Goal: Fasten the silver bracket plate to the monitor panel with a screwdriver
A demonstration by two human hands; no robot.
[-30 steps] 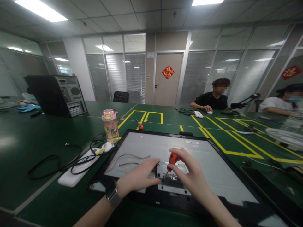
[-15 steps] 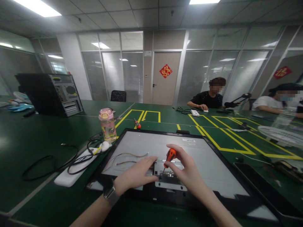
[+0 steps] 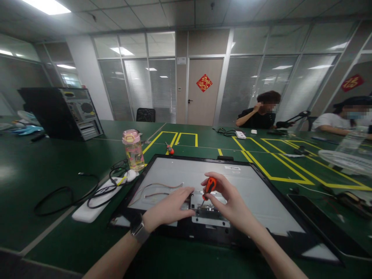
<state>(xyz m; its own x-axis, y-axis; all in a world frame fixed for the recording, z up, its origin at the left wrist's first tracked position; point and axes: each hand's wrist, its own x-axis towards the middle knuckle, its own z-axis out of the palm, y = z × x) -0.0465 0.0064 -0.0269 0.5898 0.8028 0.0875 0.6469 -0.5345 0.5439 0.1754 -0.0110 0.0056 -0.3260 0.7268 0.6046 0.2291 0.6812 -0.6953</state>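
Observation:
A monitor lies face down on the green table, its grey metal back panel (image 3: 261, 193) inside a black frame. At its middle sits a small circuit board (image 3: 209, 214). My right hand (image 3: 229, 203) grips an orange-handled screwdriver (image 3: 207, 189), tip down on the board. My left hand (image 3: 171, 207), with a watch on the wrist, rests flat on the panel beside the board, fingers stretched toward the screwdriver tip. Thin coloured wires (image 3: 158, 190) run across the panel to the left.
A pink bottle (image 3: 133, 150), black cables over a white block (image 3: 95, 197), a second small screwdriver (image 3: 169, 148) and a computer case (image 3: 66, 112) stand to the left and behind. Two seated people (image 3: 258, 114) work at the far right near a white fan (image 3: 345, 161).
My hands stay on the board with the screwdriver; the handle has tilted slightly. The far person in black has raised a hand to the head. The view shifted a little.

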